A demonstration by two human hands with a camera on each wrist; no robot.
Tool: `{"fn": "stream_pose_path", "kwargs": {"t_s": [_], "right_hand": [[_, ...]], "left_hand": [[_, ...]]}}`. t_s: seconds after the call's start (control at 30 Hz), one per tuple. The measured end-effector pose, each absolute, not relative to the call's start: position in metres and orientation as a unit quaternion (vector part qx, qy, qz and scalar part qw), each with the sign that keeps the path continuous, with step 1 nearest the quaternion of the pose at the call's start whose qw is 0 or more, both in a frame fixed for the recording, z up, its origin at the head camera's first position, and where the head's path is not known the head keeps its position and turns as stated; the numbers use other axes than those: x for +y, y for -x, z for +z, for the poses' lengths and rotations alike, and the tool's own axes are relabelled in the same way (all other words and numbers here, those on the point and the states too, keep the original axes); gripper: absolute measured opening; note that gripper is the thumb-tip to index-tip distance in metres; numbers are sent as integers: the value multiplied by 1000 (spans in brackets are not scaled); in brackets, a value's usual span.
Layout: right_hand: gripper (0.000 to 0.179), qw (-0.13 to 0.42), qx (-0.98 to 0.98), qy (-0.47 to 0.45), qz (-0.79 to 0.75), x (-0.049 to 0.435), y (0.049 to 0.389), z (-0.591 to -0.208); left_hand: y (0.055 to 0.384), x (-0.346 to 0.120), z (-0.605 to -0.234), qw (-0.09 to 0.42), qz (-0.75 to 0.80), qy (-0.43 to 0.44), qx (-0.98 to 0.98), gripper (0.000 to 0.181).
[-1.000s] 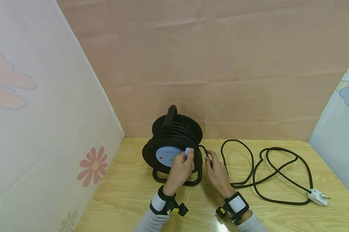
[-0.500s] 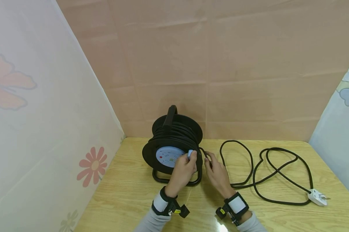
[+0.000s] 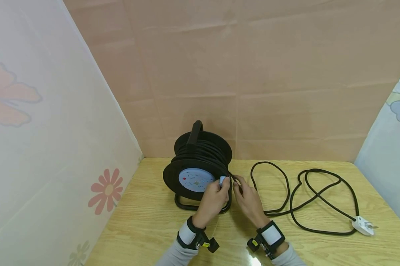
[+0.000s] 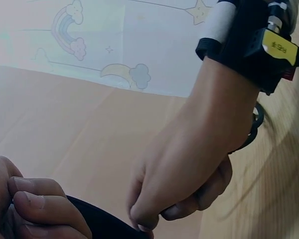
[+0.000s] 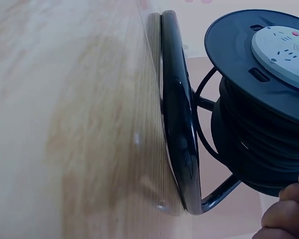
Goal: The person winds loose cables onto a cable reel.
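Note:
A black cable reel [image 3: 171, 179] with a pale blue socket panel [image 3: 191, 180] stands on the table, wound with thick black cable [image 3: 204, 151]. My left hand [image 3: 212, 201] grips the light blue crank knob [image 3: 222, 180] at the reel's front right. Just right of the reel, my right hand [image 3: 249, 202] holds the cable between thumb and fingers where it runs onto the drum. The left wrist view has the left fingers [image 4: 42, 209] curled at lower left, the knob hidden in them, and the right hand [image 4: 189, 154] beyond. In the right wrist view, right fingers [image 5: 289, 214] show at the corner.
Loose cable [image 3: 319, 195] lies in loops across the right of the wooden table [image 3: 137, 229], ending in a white plug [image 3: 364, 225]. A tubular black stand [image 5: 182, 124] carries the reel. A brown backdrop [image 3: 286, 92] rises behind, and a flowered sheet [image 3: 70, 147] borders the left side.
My left hand has carried the crank knob rightward and down around the reel. The right hand stays nearly in place on the cable. The nearest loose loop and the plug have shifted slightly left.

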State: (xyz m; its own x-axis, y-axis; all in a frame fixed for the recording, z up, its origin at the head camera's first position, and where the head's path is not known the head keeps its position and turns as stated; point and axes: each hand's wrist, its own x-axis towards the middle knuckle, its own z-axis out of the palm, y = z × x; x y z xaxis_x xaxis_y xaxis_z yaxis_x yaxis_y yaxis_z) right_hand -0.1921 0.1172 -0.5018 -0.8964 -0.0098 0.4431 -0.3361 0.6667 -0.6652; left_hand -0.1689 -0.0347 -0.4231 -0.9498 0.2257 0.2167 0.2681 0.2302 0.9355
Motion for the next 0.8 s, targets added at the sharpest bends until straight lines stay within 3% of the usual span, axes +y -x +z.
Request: {"fn": "stream_pose_path", "kwargs": {"t_s": [0.8], "right_hand": [[31,221,-890,-114,382,118,192,-505]], "left_hand": [[167,-31,-451,-4,-545,148,-825,52]]}}
